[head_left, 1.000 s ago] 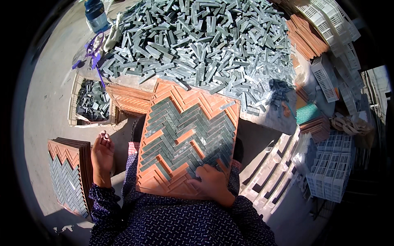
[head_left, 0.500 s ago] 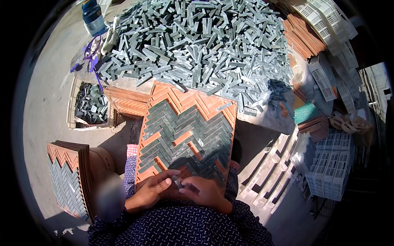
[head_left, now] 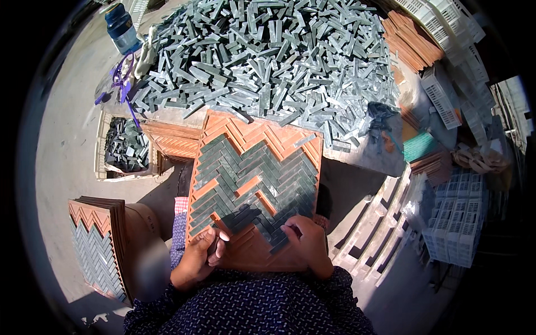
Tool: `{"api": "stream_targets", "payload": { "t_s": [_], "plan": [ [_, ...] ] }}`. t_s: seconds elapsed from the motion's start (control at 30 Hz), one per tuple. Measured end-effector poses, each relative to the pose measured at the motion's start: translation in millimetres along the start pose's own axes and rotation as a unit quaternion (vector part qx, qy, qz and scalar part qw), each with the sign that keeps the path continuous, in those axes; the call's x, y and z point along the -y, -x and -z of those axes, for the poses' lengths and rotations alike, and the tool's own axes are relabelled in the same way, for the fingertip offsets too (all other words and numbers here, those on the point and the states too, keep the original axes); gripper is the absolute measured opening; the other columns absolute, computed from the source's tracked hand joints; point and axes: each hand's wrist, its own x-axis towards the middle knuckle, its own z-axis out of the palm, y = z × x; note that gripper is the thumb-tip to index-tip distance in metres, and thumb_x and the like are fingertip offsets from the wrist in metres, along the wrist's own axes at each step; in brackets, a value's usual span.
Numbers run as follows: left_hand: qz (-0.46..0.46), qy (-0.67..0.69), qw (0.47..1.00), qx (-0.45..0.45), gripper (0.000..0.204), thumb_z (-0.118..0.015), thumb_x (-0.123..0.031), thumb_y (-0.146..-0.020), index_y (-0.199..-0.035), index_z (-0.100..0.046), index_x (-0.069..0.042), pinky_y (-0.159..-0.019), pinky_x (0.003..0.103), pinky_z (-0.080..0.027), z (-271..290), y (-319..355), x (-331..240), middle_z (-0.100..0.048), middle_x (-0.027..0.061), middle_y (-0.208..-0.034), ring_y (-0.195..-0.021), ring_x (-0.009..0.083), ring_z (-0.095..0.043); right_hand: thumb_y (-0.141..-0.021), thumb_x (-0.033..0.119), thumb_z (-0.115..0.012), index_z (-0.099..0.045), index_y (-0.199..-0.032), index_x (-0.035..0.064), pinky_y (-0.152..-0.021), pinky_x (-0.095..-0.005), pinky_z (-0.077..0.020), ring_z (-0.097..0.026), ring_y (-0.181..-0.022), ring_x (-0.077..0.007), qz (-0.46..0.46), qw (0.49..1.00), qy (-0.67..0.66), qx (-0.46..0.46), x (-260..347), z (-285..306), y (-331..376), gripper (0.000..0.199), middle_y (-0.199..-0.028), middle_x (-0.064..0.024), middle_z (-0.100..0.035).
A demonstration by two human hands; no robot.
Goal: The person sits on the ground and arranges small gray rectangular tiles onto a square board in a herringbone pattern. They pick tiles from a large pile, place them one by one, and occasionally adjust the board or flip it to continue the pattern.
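Note:
An orange tray (head_left: 240, 254) with herringbone slots rests over my lap, tilted toward me. Green-grey stone strips (head_left: 262, 167) fill most of its middle; several slots and the lower part show bare orange. My left hand (head_left: 198, 258) is curled at the tray's lower left, closed around what looks like a dark stone strip, mostly hidden by the fingers. At the lower right, my right hand (head_left: 309, 244) has its fingertips closed together against the strips in the tray. Whatever lies under those fingertips is hidden from me.
A large heap of loose stone strips (head_left: 268, 61) covers the table ahead. To the left stand a crate of dark pieces (head_left: 99, 146), a stack of filled trays (head_left: 92, 245) and a blue bottle (head_left: 121, 30). A wooden pallet (head_left: 363, 234) and white crates (head_left: 455, 229) are at right.
My hands were together over the tray's lower edge with small grey pieces between them. They have parted: the left drew back left, the right moved right and up onto the strips.

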Motion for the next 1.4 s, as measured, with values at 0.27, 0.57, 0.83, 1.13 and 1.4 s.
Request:
{"api": "stream_targets", "payload": {
  "t_s": [0.27, 0.57, 0.83, 1.13, 1.4],
  "plan": [
    [-0.150, 0.132, 0.977, -0.075, 0.049, -0.043, -0.042, -0.097, -0.125, -0.046, -0.003, -0.067, 0.027, -0.044, 21, -11, -37, -0.058, 0.0055, -0.098, -0.078, 0.0134, -0.052, -0.078, 0.018, -0.071, -0.059, -0.084, 0.0056, -0.061, -0.0369, -0.0472, -0.060, -0.072, -0.0275, 0.059, 0.995, 0.020, 0.072, 5, -27, -1, 0.018, -0.080, -0.0100, -0.061],
    [-0.143, 0.270, 0.952, -0.010, 0.041, -0.045, -0.021, -0.097, -0.135, -0.040, -0.005, -0.094, 0.036, -0.046, 51, -4, -57, -0.052, 0.0102, -0.129, -0.115, 0.0243, -0.053, -0.077, 0.011, -0.071, -0.060, -0.083, 0.0036, -0.061, -0.0386, -0.0483, -0.061, -0.069, -0.0304, -0.002, 0.999, -0.016, 0.040, 14, -13, -5, 0.015, -0.077, -0.0126, -0.060],
    [-0.175, 0.298, 0.895, -0.281, 0.022, -0.044, -0.002, -0.095, -0.116, -0.048, -0.002, -0.077, 0.028, -0.052, 200, -43, -62, -0.058, 0.0077, -0.102, -0.091, 0.0198, -0.061, -0.079, 0.008, -0.070, -0.061, -0.083, 0.0012, -0.061, -0.0321, -0.0487, -0.063, -0.068, -0.0253, 0.081, 0.996, -0.015, 0.021, 7, -8, -16, 0.012, -0.079, -0.0120, -0.063],
    [-0.425, 0.051, 0.851, -0.304, 0.069, -0.053, -0.041, -0.092, -0.143, -0.026, -0.003, -0.105, 0.048, -0.033, 248, -27, -216, -0.031, 0.0188, -0.145, -0.134, 0.0295, -0.033, -0.078, 0.001, -0.065, -0.063, -0.089, 0.0017, -0.064, -0.0348, -0.0483, -0.062, -0.072, -0.0306, 0.159, 0.986, 0.005, -0.057, -9, 13, -122, 0.011, -0.081, -0.0134, -0.062],
    [-0.351, 0.065, 0.906, -0.227, 0.027, -0.053, -0.021, -0.095, -0.116, -0.056, -0.005, -0.081, 0.028, -0.048, 150, -49, -107, -0.064, 0.0042, -0.103, -0.091, 0.0137, -0.060, -0.076, 0.001, -0.065, -0.064, -0.106, 0.0069, -0.076, -0.0416, -0.0498, -0.060, -0.090, -0.0368, 0.176, 0.958, 0.225, -0.029, -36, 14, -219, 0.030, -0.108, -0.0138, -0.056]
  ]
}}
